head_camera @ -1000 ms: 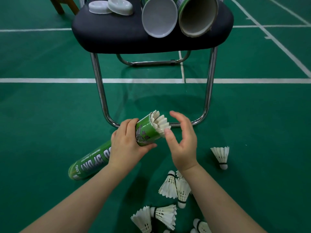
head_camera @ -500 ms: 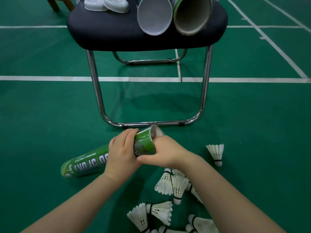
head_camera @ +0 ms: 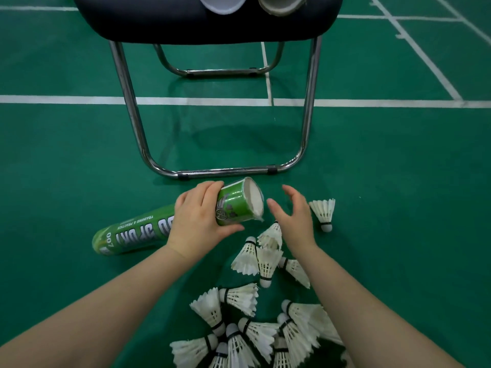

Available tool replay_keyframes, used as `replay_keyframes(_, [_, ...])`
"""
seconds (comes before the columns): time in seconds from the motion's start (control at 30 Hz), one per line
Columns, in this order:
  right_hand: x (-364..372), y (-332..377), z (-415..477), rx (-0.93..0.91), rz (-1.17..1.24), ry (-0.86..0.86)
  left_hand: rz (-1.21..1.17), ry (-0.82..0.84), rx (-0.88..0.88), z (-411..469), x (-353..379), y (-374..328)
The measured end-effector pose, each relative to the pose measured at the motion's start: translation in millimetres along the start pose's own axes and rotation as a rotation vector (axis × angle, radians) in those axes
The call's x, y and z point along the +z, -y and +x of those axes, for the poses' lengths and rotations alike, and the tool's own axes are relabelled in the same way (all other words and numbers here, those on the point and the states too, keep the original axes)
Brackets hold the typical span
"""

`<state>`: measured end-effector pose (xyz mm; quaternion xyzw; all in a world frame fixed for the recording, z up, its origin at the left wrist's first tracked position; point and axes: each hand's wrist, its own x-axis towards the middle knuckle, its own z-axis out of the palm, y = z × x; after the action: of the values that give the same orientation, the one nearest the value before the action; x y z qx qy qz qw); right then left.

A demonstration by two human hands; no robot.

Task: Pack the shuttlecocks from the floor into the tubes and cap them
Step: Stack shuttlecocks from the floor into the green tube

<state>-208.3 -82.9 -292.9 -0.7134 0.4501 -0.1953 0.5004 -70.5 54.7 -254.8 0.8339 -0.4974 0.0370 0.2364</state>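
A green shuttlecock tube (head_camera: 138, 232) lies tilted on the court floor, its open mouth raised toward the chair. My left hand (head_camera: 198, 221) grips the tube near that mouth. No feathers stick out of the opening. My right hand (head_camera: 293, 211) hovers just right of the mouth with its fingers spread and nothing in them. Several white shuttlecocks (head_camera: 255, 322) lie in a pile on the floor between my forearms. One lone shuttlecock (head_camera: 323, 212) stands to the right of my right hand.
A black-seated chair (head_camera: 186, 25) on a chrome frame (head_camera: 225, 171) stands just beyond the tube. Two more tube ends, one capped white (head_camera: 221, 4) and one open (head_camera: 279, 5), rest on its seat at the top edge. White court lines cross the green floor.
The feathers that stuck out of the tube mouth were pushed inside by my right hand, which has now drawn back and opened. The view has tilted down toward the pile.
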Motion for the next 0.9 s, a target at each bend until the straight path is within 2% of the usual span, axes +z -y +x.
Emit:
replay_keyframes(0.1, [-2, -40, -8, 0.036, -0.336, 0.111, 0.008, 0.012, 0.024, -6, 0, -6])
replay_keyframes(0.2, [2, -64, -27, -0.047, -0.594, 0.185, 0.005, 0.018, 0.029, -9, 0, -6])
replay_keyframes(0.5, [7, -71, -44, -0.183, -0.659, 0.131, -0.014, 0.003, -0.006, -3, 4, -3])
replay_keyframes(0.63, [7, -79, -45, -0.166, -0.772, 0.21, -0.013, 0.005, -0.003, -3, 5, -3])
replay_keyframes(0.7, [9, -79, -43, -0.191, -0.664, 0.167, -0.016, 0.002, -0.011, -3, 4, -4])
replay_keyframes(0.9, [11, -33, -33, -0.107, -0.054, 0.051, -0.012, -0.005, -0.047, 2, -2, -2])
